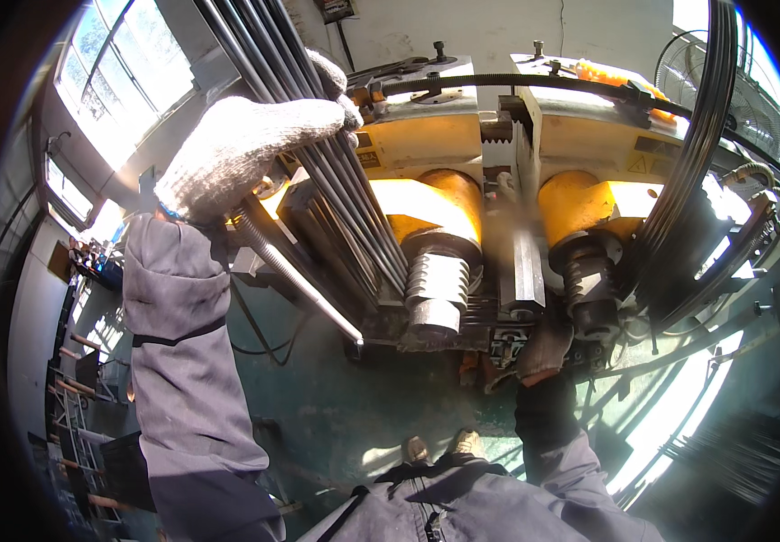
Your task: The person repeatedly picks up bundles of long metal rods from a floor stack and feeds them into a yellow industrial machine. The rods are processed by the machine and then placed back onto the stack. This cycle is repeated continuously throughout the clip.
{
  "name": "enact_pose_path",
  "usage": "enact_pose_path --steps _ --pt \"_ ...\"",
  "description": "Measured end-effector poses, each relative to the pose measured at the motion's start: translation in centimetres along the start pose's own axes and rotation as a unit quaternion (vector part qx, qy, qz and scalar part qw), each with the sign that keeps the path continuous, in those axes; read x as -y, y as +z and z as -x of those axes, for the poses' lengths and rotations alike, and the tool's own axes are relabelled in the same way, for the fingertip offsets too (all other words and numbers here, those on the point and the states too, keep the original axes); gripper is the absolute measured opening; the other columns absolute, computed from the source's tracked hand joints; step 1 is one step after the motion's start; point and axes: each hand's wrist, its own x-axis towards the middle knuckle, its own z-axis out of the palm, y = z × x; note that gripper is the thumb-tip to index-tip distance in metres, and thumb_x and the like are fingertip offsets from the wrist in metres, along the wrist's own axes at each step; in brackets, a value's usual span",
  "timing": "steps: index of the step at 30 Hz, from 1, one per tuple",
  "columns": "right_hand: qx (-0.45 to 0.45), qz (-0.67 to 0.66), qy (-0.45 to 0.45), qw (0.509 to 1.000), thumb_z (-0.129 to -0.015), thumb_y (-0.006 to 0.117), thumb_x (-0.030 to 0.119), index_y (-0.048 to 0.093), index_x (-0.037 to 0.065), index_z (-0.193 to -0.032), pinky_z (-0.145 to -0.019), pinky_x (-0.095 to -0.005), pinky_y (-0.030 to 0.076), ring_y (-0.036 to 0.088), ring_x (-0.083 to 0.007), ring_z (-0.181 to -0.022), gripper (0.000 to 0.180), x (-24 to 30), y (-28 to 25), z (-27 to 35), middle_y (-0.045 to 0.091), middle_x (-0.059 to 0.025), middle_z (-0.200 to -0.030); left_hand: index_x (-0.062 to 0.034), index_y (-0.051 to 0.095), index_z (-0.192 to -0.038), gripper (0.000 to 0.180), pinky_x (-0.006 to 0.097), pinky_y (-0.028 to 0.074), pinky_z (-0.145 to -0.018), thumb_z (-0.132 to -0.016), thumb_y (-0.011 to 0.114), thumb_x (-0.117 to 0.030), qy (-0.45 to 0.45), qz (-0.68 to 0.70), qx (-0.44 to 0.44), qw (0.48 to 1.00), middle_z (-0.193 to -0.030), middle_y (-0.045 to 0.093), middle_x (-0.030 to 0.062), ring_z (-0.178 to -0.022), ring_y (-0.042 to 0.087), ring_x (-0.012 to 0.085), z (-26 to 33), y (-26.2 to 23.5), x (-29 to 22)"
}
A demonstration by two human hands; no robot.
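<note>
My left hand (250, 135), in a pale knit glove, is wrapped round a slanting bundle of long, thin metal rods (340, 181). Its thumb lies across their front, with the other fingertips showing beyond them. The rods' lower ends come down beside the left ribbed roller (438, 280) of a yellow and grey machine (435, 135). Low at the machine's front, my right hand (545, 348), also gloved, reaches in below the dark upright bar (523, 271). It is in shadow, and its fingers are hidden among the machine parts.
A second ribbed roller (586, 275) sits right of the bar. Another rod bundle (692, 154) leans at the right. A dark hose (516, 79) crosses the machine's top. A pale ribbed conduit (295, 271) slants down at left. Green floor (345, 397) lies below, and a fan (742, 99) stands behind.
</note>
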Motion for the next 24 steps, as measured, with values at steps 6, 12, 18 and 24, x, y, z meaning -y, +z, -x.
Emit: enact_pose_path --steps 6,12,18,24 --pt "-0.024 -0.025 -0.007 0.999 -0.116 0.050 0.023 0.072 0.001 -0.139 -0.075 -0.0327 0.061 0.079 -0.0187 -0.091 0.039 1.6 1.2 0.5 0.079 -0.0074 -0.114 0.0006 0.080 -0.133 0.033 0.034 0.066 -0.100 -0.111 0.073 -0.024 0.086 -0.017 0.032 0.996 -0.125 0.083 0.0088 -0.114 0.079 0.0181 -0.1 -0.3 0.1" --pt "0.018 0.086 -0.024 0.996 -0.110 0.059 0.016 0.075 0.002 -0.133 -0.075 -0.0337 0.061 0.079 -0.0181 -0.088 0.031 -1.1 -1.7 -0.4 0.081 -0.0096 -0.110 -0.0018 0.070 -0.137 0.031 0.035 0.066 -0.102 -0.109 0.075 -0.014 0.072 0.094 0.029 0.993 -0.123 0.082 0.0117 -0.115 0.079 0.0217 -1.1 0.4 0.3" --pt "-0.048 0.281 -0.144 0.948 -0.103 0.066 0.017 0.078 0.002 -0.119 -0.085 -0.0365 0.062 0.077 -0.0218 -0.097 0.025 -2.2 -2.2 -1.6 0.078 -0.0149 -0.114 -0.0078 0.072 -0.128 0.024 0.031 0.065 -0.095 -0.106 0.079 -0.017 0.100 -0.017 0.047 0.994 -0.115 0.082 0.0092 -0.107 0.079 0.0185 -0.5 0.1 -0.5" --pt "0.095 0.129 -0.134 0.978 -0.109 0.068 0.025 0.077 -0.001 -0.117 -0.088 -0.0389 0.063 0.076 -0.0242 -0.099 0.029 2.7 -0.1 5.3 0.078 -0.0148 -0.120 -0.0047 0.076 -0.115 0.016 0.036 0.065 -0.086 -0.101 0.076 -0.013 0.302 -0.020 -0.098 0.948 -0.098 0.079 0.0084 -0.091 0.079 0.0209 9.3 0.6 -0.7"
